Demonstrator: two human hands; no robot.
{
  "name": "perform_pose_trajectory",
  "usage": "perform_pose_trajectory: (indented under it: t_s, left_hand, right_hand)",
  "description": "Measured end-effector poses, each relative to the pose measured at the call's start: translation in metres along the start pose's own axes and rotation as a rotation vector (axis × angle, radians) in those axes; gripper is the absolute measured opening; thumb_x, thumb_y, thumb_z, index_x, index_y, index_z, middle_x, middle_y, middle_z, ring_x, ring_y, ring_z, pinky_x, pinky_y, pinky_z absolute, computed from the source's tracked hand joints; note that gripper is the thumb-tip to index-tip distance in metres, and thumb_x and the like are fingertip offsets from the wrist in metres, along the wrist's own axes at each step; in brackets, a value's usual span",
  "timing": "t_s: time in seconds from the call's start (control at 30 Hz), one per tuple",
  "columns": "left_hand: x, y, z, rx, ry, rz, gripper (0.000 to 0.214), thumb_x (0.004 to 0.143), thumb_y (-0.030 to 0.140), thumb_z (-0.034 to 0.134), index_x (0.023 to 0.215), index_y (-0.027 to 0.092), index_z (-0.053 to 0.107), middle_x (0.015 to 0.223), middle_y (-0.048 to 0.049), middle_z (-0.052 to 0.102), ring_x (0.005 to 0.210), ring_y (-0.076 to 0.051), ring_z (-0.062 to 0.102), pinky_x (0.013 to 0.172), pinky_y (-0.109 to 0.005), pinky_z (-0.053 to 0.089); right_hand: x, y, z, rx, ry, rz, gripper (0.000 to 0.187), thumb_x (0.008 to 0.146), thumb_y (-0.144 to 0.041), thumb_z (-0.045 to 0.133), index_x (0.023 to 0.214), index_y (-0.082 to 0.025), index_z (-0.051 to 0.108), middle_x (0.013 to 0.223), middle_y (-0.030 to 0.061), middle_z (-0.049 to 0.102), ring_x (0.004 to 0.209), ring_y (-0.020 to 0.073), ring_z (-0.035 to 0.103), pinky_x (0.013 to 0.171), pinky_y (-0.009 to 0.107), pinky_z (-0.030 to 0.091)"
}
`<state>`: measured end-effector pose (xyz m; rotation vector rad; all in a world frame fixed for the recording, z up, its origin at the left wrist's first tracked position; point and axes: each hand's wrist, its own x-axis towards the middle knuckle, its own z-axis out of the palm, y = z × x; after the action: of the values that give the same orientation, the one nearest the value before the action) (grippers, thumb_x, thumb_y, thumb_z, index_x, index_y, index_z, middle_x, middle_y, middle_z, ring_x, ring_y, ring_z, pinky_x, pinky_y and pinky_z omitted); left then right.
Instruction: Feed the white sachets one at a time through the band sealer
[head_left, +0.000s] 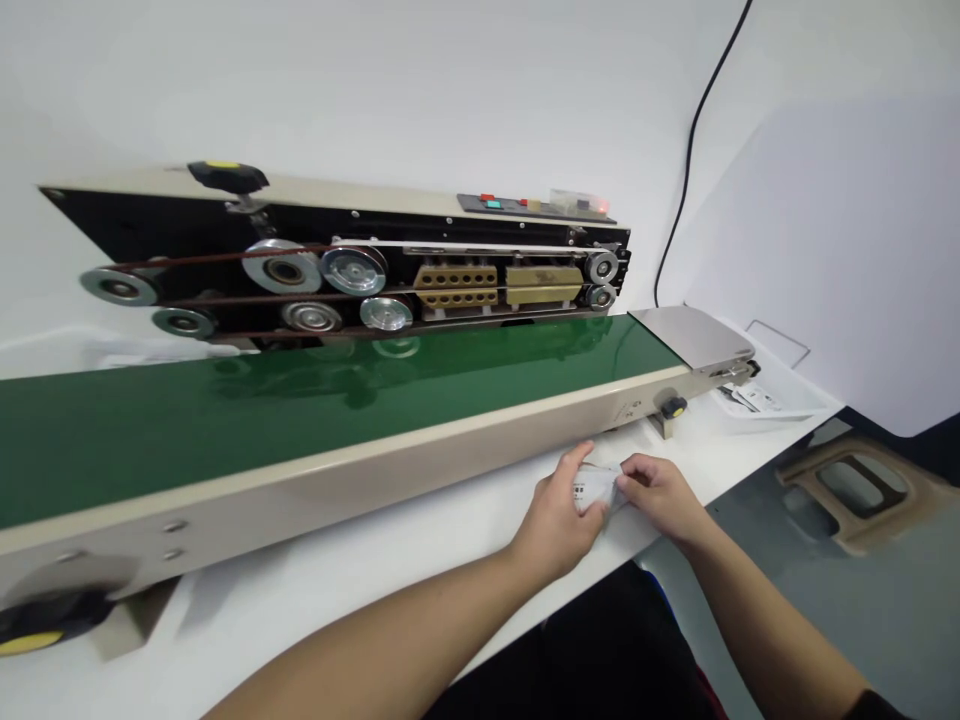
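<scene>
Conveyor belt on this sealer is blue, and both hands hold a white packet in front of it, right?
No, the head view shows the conveyor belt is green, not blue. The left hand and right hand do hold the white packet.

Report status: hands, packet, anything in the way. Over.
Left hand and right hand both gripping white packet. Conveyor rail close beyond the hands.

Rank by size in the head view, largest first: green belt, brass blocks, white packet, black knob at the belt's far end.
1. Green belt
2. Left brass block and right brass block: they look alike, unranked
3. White packet: partly hidden, nearer the camera, so unsure against the blocks
4. Black knob
</scene>
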<state>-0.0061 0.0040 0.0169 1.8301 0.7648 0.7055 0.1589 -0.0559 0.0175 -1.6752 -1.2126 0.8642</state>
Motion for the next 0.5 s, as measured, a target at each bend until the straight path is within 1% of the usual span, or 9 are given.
perform_pose_trajectory:
  t_s: [0.1,0.2,0.33,0.43,0.5]
  left_hand:
    - [0.0011,-0.0002,0.0004,0.007,-0.007,-0.028,0.060,0.072,0.017,0.057,0.129,0.020,0.040,0.092,-0.0018,0.063,0.065,-0.013,0.058,0.070,-0.027,0.051]
    - [0.0020,0.0021,-0.0003,0.005,-0.008,-0.075,0.058,0.072,0.017,0.057,0.128,0.020,0.042,0.081,0.0004,0.061,0.056,-0.011,0.054,0.062,-0.025,0.050]
    - [0.0027,0.0067,-0.0026,0.006,-0.010,-0.118,0.056,0.071,0.016,0.057,0.125,0.020,0.046,0.084,-0.0012,0.060,0.058,-0.012,0.055,0.062,-0.025,0.050]
    - [0.0030,0.0070,-0.0028,0.024,0.009,-0.098,0.051,0.071,0.016,0.058,0.121,0.020,0.049,0.088,-0.0027,0.061,0.068,-0.015,0.058,0.066,-0.026,0.049]
    - [0.0032,0.0062,-0.0022,0.026,0.020,-0.098,0.047,0.071,0.016,0.058,0.117,0.019,0.051,0.087,-0.0030,0.060,0.069,-0.016,0.058,0.065,-0.026,0.049]
  right_hand:
    - [-0.0006,0.0002,0.0008,0.051,0.018,0.037,0.024,0.068,-0.041,0.057,0.064,-0.018,0.052,0.056,-0.0033,0.045,0.052,0.0104,0.039,0.051,0.025,0.033]
    - [0.0019,-0.0006,0.0012,0.105,0.041,0.075,0.025,0.068,-0.042,0.059,0.065,-0.018,0.053,0.056,-0.0032,0.045,0.052,0.0104,0.039,0.051,0.025,0.034]
    - [0.0047,-0.0005,-0.0010,0.140,0.052,0.114,0.027,0.065,-0.043,0.061,0.064,-0.017,0.054,0.055,-0.0031,0.047,0.051,0.0100,0.040,0.051,0.025,0.033]
    - [0.0046,-0.0002,-0.0047,0.133,0.036,0.119,0.027,0.065,-0.043,0.061,0.064,-0.017,0.055,0.055,-0.0027,0.049,0.050,0.0099,0.041,0.051,0.025,0.033]
    - [0.0039,-0.0005,-0.0063,0.109,0.013,0.113,0.025,0.066,-0.042,0.060,0.066,-0.017,0.056,0.054,-0.0025,0.050,0.050,0.0102,0.042,0.051,0.025,0.034]
